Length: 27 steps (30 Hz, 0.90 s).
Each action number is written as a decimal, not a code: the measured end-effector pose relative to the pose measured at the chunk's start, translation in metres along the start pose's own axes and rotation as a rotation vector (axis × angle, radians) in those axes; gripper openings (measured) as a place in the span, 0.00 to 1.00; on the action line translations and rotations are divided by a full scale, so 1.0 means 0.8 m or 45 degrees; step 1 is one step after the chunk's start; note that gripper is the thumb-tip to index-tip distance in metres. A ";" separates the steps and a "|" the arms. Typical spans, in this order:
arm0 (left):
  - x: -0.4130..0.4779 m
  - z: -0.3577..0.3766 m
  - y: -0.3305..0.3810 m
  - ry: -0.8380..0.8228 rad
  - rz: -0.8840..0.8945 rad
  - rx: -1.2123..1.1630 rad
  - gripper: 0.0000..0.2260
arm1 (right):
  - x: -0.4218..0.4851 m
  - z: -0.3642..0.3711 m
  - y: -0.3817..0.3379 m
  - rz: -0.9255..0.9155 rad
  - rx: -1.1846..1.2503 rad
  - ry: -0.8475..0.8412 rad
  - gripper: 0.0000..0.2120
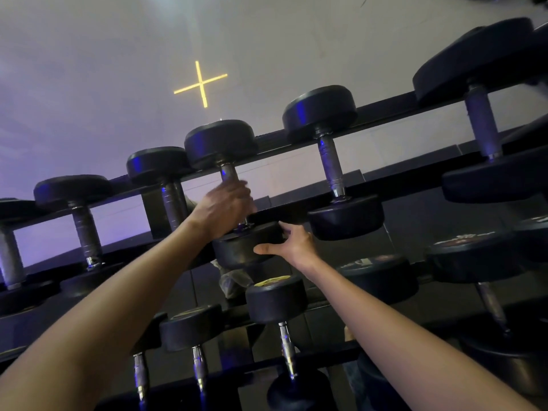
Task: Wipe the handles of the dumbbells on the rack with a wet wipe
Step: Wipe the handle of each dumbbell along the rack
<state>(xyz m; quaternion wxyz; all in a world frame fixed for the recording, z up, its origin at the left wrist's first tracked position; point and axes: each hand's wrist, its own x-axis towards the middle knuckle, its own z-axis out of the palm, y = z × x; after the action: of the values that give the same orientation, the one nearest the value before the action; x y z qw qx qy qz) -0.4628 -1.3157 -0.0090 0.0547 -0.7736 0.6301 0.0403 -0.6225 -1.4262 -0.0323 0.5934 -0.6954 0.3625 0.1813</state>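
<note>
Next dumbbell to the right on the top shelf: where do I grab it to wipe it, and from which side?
Grip the bare metal handle at its middle, coming from above. It runs front to back between two round heads, lying open over the gap between the rack rails.

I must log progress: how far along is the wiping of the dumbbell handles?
Done: nothing shows which handles are wiped. In hand: the left hand grips a top-row handle, blurred; the right hand holds that dumbbell's near head; no wipe is visible. Left: possibly the neighbouring handle and lower-row handles.
</note>
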 end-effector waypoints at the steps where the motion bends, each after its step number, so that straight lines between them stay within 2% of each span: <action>1: -0.008 0.002 0.005 -0.041 0.082 -0.035 0.18 | 0.001 -0.001 0.001 -0.002 0.000 0.005 0.41; 4: -0.002 -0.003 -0.010 -0.012 0.165 -0.050 0.12 | 0.000 0.000 0.001 0.010 0.017 -0.010 0.44; 7: 0.009 -0.008 -0.025 0.092 -0.051 -0.026 0.03 | 0.000 0.002 0.000 0.008 0.023 -0.016 0.53; 8: 0.005 -0.007 -0.021 0.115 -0.089 -0.027 0.05 | 0.002 0.003 0.001 0.013 0.029 -0.014 0.55; 12: -0.030 0.007 -0.003 0.118 0.199 -0.082 0.09 | 0.003 0.003 0.001 0.032 0.027 -0.004 0.50; 13: -0.030 0.006 -0.010 0.144 0.193 -0.061 0.10 | 0.003 0.003 0.001 0.036 0.025 -0.007 0.49; 14: -0.026 0.004 -0.017 0.190 0.107 -0.042 0.11 | 0.004 0.003 0.002 0.041 0.030 -0.008 0.49; 16: -0.016 -0.001 -0.025 0.315 -0.213 -0.039 0.12 | 0.005 0.004 0.003 0.043 0.044 -0.006 0.51; 18: -0.014 0.001 -0.011 0.411 -0.433 -0.166 0.11 | 0.006 0.005 0.003 0.032 0.055 0.007 0.52; 21: -0.034 0.008 0.028 0.381 -0.479 -0.454 0.05 | 0.009 0.005 0.006 0.038 0.053 0.010 0.51; 23: -0.039 0.007 0.037 0.342 -0.703 -0.710 0.05 | 0.009 0.005 0.008 0.037 0.057 0.004 0.52; 25: -0.024 0.004 0.030 0.473 -1.000 -0.964 0.03 | 0.010 0.004 0.009 0.035 0.062 -0.001 0.51; 27: -0.002 0.004 0.018 0.697 -1.260 -1.246 0.02 | 0.011 0.004 0.011 0.031 0.074 -0.002 0.50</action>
<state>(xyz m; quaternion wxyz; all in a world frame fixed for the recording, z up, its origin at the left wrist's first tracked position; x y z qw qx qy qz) -0.4769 -1.3163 -0.0125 -0.4428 -0.8851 0.1095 0.0926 -0.6221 -1.4264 -0.0451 0.6115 -0.6732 0.3755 0.1785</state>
